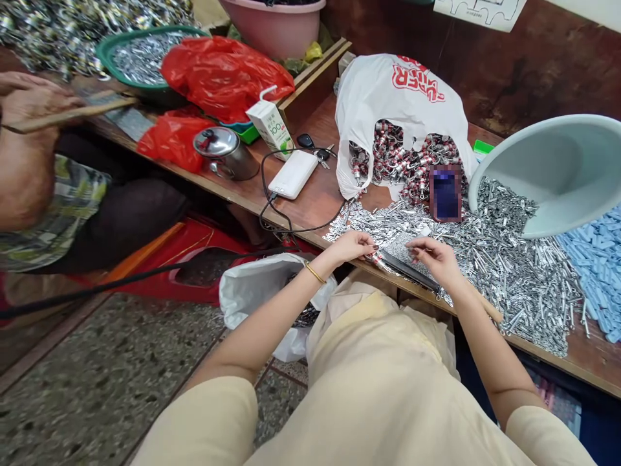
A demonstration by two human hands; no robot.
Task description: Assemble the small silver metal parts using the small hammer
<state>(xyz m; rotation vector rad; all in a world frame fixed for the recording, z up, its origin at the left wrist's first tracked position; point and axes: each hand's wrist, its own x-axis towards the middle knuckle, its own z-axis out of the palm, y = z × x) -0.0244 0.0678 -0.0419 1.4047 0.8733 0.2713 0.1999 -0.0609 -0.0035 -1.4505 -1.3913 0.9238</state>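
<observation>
At the table's front edge, my left hand (353, 246) has its fingers pinched together on a small metal piece, beside the left end of a dark bar (407, 266). My right hand (434, 259) is above the bar's middle, its thumb and fingers curled close together; what they hold, if anything, is too small to name. A wooden handle (488, 305) lies past the bar, under my right forearm. Silvery metal pieces (504, 278) are heaped around both hands. Behind them stands a white plastic bag (407, 84) full of red and silver parts, with a blurred phone (446, 194) in front.
A tilted grey tub (548, 175) and blue pieces (596, 265) are at the right. A power bank (293, 175) with a cable, a metal mug (226, 152), a drink carton (269, 126) and red bags (223, 74) stand left. Another person's hands (33, 97) are far left.
</observation>
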